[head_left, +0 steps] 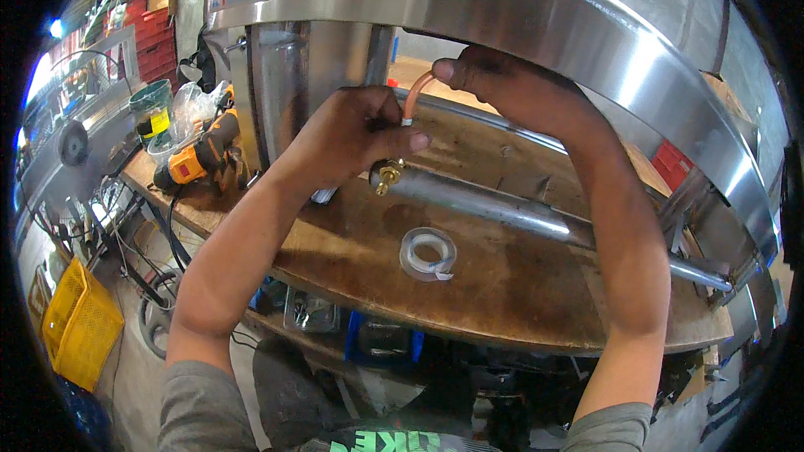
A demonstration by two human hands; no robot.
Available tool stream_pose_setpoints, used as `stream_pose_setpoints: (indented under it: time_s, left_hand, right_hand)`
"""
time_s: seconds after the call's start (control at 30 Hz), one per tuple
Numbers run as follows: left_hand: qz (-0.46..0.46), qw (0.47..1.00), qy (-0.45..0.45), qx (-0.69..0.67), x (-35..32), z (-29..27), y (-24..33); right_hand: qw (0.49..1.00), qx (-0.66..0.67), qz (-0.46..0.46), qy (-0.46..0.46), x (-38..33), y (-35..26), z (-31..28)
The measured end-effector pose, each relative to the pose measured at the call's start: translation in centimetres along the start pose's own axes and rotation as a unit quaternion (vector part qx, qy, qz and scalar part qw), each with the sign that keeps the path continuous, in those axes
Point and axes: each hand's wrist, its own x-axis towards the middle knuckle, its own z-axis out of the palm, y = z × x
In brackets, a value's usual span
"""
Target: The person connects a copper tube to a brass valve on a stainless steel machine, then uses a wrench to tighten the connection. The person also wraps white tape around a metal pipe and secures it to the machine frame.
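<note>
My left hand (356, 136) grips the end of a steel pipe (519, 213) where a brass fitting (387, 176) sticks out. Its thumb and fingers pinch the lower end of a thin orange tube (414, 94). My right hand (502, 75) holds the upper end of that tube, just under the curved rim of a large stainless steel machine (544, 8). The pipe lies across a worn wooden table (352, 251). A roll of white sealing tape (428, 253) lies flat on the table below my hands.
An orange and black cordless drill (201, 157) lies at the table's left end, with plastic bags and a green tub (152, 105) behind it. A yellow crate (79, 324) stands on the floor at left. Red crates (151, 42) are stacked at far left. Boxes sit under the table.
</note>
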Motion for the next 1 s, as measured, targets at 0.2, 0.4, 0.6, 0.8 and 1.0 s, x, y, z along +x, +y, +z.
stream_pose_setpoints:
  time_s: [0.2, 0.4, 0.6, 0.8, 1.0]
  left_hand:
    - [-0.010, 0.995, -0.072, -0.062, 0.0, -0.8, -0.3]
    - [0.019, 0.964, -0.132, -0.232, -0.2, -0.6, -0.6]
    - [-0.005, 0.996, -0.086, -0.026, -0.3, -0.7, 0.4]
    - [0.029, 0.973, -0.132, -0.188, 0.1, -0.7, -0.5]
    - [0.050, 0.969, -0.091, -0.225, -0.3, 0.1, -0.7]
  right_hand:
    - [0.999, -0.038, 0.035, -0.007, -0.1, -0.3, -0.1]
    - [0.996, -0.056, 0.064, -0.016, 0.0, -0.5, -0.1]
    - [0.995, -0.066, 0.077, -0.002, -0.3, -0.6, -0.1]
    - [0.995, -0.073, 0.065, -0.015, -0.1, -0.5, -0.2]
    - [0.992, -0.094, 0.081, 0.003, -0.2, -0.2, -0.1]
